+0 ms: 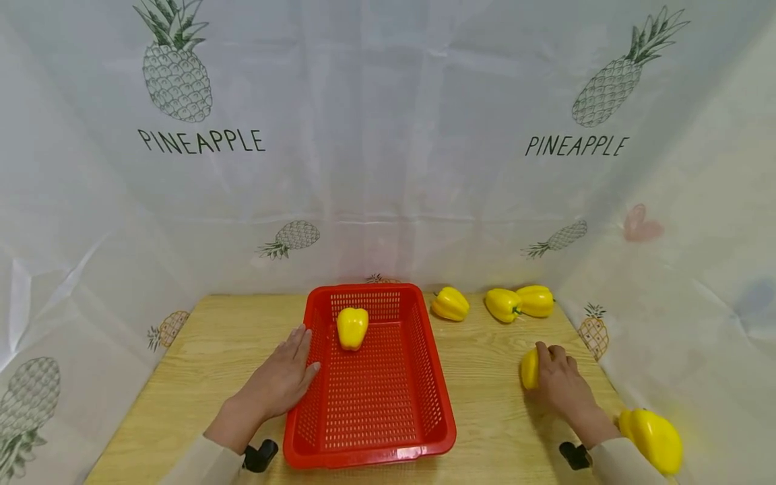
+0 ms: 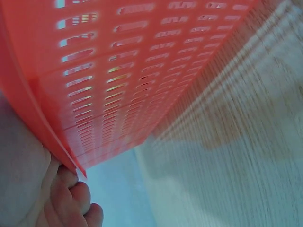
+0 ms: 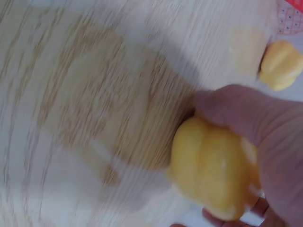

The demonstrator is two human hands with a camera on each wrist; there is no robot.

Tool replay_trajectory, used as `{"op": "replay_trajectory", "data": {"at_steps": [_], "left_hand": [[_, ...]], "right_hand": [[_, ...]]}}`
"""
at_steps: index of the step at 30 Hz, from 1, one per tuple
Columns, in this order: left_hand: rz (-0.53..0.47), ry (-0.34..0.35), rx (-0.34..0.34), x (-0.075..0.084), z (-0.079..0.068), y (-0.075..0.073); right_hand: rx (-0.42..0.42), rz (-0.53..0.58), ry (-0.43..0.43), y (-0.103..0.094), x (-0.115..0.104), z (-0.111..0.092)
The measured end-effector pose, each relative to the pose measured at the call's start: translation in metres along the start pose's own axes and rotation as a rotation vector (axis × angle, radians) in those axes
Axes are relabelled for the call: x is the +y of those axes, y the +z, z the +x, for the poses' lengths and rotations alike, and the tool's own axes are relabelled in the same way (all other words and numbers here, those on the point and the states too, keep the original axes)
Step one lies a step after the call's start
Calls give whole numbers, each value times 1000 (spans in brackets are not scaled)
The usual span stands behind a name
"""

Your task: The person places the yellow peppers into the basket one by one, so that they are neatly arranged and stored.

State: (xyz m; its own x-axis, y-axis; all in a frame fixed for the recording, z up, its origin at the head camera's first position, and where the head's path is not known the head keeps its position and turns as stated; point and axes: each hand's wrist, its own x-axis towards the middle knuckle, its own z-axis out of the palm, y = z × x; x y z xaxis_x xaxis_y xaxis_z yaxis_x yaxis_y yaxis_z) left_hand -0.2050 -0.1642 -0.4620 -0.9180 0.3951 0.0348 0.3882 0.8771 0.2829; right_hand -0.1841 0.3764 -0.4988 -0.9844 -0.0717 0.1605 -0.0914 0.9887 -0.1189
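A red perforated plastic basket (image 1: 370,397) stands on the table with one yellow bell pepper (image 1: 352,328) inside, toward its far left. My left hand (image 1: 281,374) rests on the basket's left rim, fingers straight and thumb reaching over the edge. The left wrist view shows the outer side wall of the basket (image 2: 142,61) beside that hand (image 2: 61,198). On the right, my right hand (image 1: 560,384) grips another yellow bell pepper (image 1: 530,369). In the right wrist view the thumb and fingers are around this pepper (image 3: 213,165), partly covering it.
One yellow pepper (image 1: 450,304) lies just right of the basket's far corner. Two more peppers, one (image 1: 502,305) touching the other (image 1: 536,301), lie at the back right. Further yellow pepper shapes (image 1: 655,441) sit by my right sleeve. A pineapple-printed sheet (image 1: 388,168) encloses the wooden table (image 1: 242,330).
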Motion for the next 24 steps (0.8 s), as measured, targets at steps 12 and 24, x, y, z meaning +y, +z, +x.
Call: {"op": "replay_trajectory", "data": {"at_steps": [12,24], "left_hand": [[12,14,11,0,-2,-1],[22,7,21,-1,2,0]], "right_hand": [[41,-46,-166,4,12,3],[76,-57,-217,2,9,15]]}}
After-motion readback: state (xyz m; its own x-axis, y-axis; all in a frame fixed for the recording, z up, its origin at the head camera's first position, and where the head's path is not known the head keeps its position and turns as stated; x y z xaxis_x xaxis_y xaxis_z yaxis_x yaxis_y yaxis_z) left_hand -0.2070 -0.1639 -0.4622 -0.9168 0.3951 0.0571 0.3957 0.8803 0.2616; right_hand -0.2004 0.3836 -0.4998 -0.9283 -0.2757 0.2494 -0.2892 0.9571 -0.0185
